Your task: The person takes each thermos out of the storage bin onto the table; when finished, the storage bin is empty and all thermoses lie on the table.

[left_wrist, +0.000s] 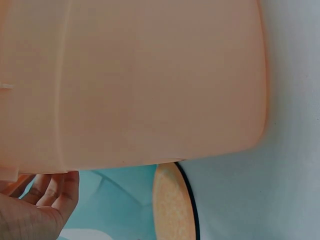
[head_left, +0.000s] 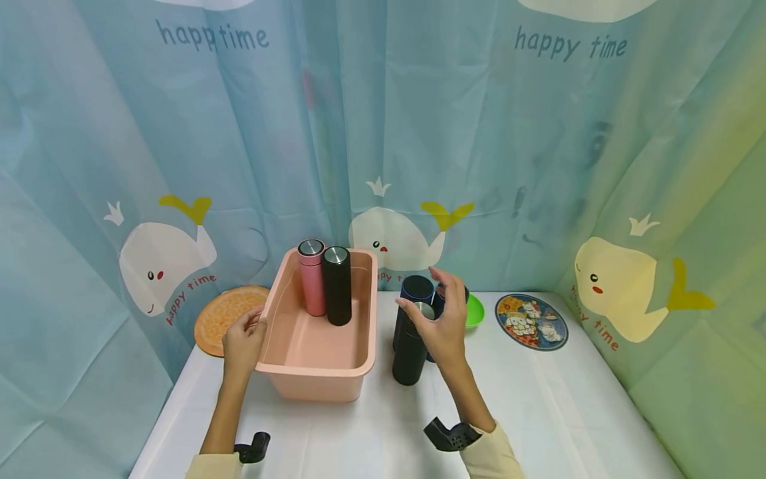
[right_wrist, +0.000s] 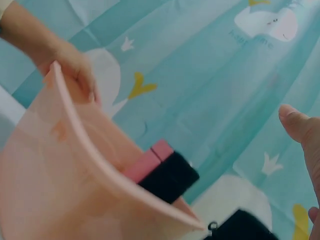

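Note:
A pink plastic bin [head_left: 317, 379] stands on the white table, and my left hand [head_left: 244, 336] grips its left rim. In the bin's far end a pink bottle [head_left: 312, 278] and a black bottle [head_left: 338, 286] stand upright side by side. Right of the bin stands another black bottle [head_left: 409, 356] with a silver cap. My right hand [head_left: 437, 313] hovers around its top with fingers spread, holding nothing. A dark blue bottle [head_left: 416, 289] stands just behind. The right wrist view shows the bin's rim [right_wrist: 85, 135], my left hand [right_wrist: 75, 67] on it and my straight right thumb [right_wrist: 300, 127].
An orange round plate [head_left: 230, 319] lies left of the bin, also visible in the left wrist view [left_wrist: 172, 210]. A green bowl [head_left: 475, 311] and a round cartoon mat [head_left: 531, 321] lie to the right. A whale-print curtain encloses the table on three sides.

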{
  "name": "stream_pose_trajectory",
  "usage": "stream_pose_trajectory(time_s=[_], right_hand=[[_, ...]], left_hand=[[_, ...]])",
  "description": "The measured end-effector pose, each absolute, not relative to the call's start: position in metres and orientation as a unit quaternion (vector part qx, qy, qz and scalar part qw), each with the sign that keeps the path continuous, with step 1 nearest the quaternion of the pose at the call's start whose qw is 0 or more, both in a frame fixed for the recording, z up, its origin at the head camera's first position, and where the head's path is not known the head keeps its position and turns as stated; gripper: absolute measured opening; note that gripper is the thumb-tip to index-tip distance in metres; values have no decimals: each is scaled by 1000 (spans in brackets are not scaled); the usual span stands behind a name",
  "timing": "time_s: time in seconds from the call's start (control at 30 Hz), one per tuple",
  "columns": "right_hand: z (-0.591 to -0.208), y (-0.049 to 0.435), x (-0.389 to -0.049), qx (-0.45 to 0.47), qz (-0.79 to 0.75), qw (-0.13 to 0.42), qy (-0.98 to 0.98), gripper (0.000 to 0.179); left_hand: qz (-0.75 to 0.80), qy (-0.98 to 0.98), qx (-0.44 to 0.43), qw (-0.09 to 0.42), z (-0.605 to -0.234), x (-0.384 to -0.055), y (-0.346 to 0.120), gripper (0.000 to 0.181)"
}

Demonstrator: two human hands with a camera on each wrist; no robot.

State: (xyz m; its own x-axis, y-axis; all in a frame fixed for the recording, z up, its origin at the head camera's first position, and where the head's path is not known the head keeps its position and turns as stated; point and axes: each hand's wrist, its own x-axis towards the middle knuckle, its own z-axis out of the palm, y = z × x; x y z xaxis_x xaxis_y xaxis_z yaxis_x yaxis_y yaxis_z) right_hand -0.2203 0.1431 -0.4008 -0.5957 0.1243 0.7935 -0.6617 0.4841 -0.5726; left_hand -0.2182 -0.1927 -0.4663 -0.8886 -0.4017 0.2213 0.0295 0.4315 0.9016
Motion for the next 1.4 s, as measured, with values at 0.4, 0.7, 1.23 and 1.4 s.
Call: stream_pose_trajectory(time_s=[0.4,0.7,1.23,1.4], right_hand=[[-392,101,-223,251,504,361,-743,69],[-399,72,-224,225,593,212,-744,63],[-434,55,-268,178,567,155,-789,75],[-434,52,-284,171,564,153,-793,78]], left_hand=[[-525,-817,109,210,-468,-220,-194,32],[-529,-815,109,212,-469,-220,-195,33],[-520,-820,110,214,-470,-219,-194,33],[-528,-814,107,217,-469,-220,-194,33]])
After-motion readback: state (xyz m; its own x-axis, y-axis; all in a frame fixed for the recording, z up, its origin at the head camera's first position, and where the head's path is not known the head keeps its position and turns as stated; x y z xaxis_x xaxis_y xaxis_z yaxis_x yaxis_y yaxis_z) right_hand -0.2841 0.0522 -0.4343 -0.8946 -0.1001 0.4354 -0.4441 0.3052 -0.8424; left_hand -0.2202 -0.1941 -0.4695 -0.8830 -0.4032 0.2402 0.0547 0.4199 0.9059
